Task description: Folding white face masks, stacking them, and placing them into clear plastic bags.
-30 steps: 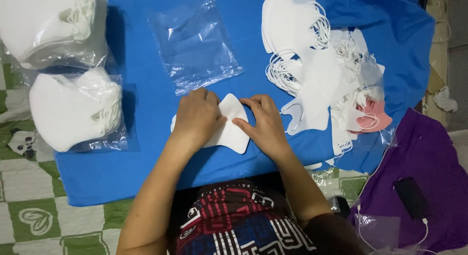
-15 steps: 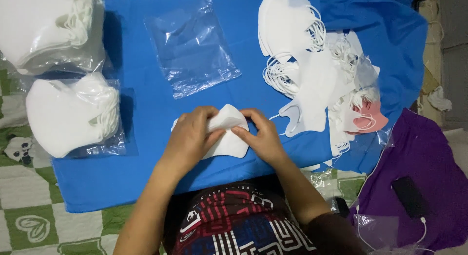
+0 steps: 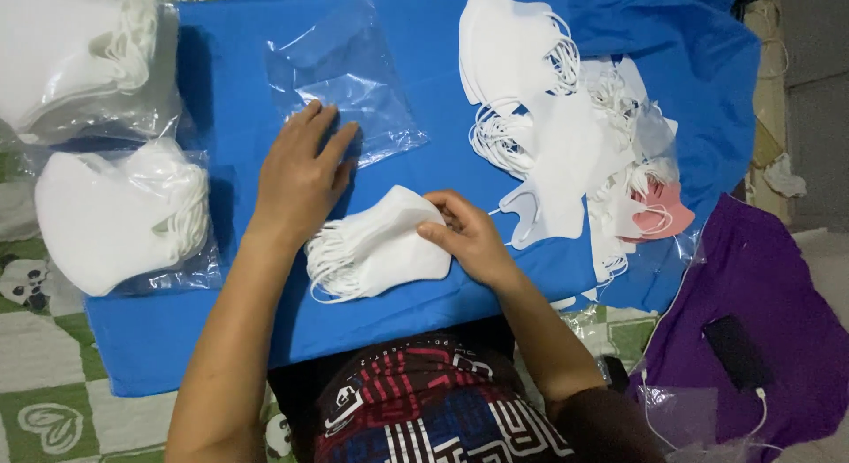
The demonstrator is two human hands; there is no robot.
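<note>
A small stack of folded white face masks [image 3: 385, 244] lies on the blue cloth [image 3: 230, 330] in front of me. My right hand [image 3: 464, 233] grips the stack at its right edge, thumb on top. My left hand [image 3: 301, 176] is stretched forward with fingers spread, its fingertips at the lower left edge of a clear plastic bag [image 3: 345, 78] that lies flat on the cloth. The left hand holds nothing.
A loose pile of white masks with ear loops [image 3: 548, 118] lies at the right, with a pink mask [image 3: 663, 211] at its edge. Two filled clear bags of masks [image 3: 115, 215] sit at the left. A purple cloth with a black phone [image 3: 734, 352] is at the lower right.
My left hand has left the mask stack and moved forward to the clear bag. The right hand still holds the stack, which now lies flatter with its loops fanned to the left.
</note>
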